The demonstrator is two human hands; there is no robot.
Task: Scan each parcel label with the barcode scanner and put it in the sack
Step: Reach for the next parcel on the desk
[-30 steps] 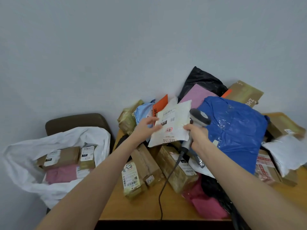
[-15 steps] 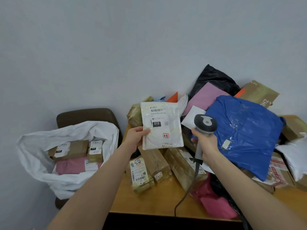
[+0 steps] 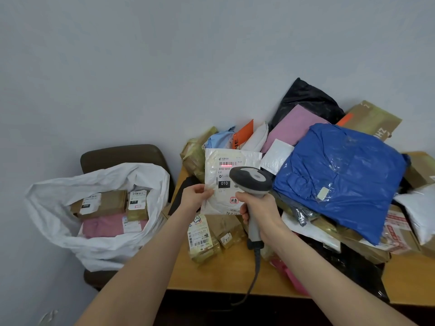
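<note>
One tabletop (image 3: pixel 226 274), wooden; parcel pile heaped from 12 to 4 o'clock. One white sack (image 3: pixel 54 208), mouth open, on chair (image 3: pixel 122 154) at 9 o'clock of tabletop; three sacked parcels (image 3: pixel 103 225) inside. One blue parcel (image 3: pixel 341 175), largest of pile, at 3 o'clock of scanner. One white parcel (image 3: pixel 211 175), label facing camera, red line (image 3: pixel 226 164) across barcode. One scanner (image 3: pixel 251 180), head overlapping label's right side. Two grips: left grip (image 3: pixel 194 198) pinches white parcel's lower-left edge, parcel at 1 o'clock; right grip (image 3: pixel 259 210) wrapped round scanner handle, head at 12 o'clock.

"010-010" and a boxed "010" are printed on the white plastic mailer (image 3: pixel 226 184); "010" is also printed on a small brown taped box (image 3: pixel 137 204).
</note>
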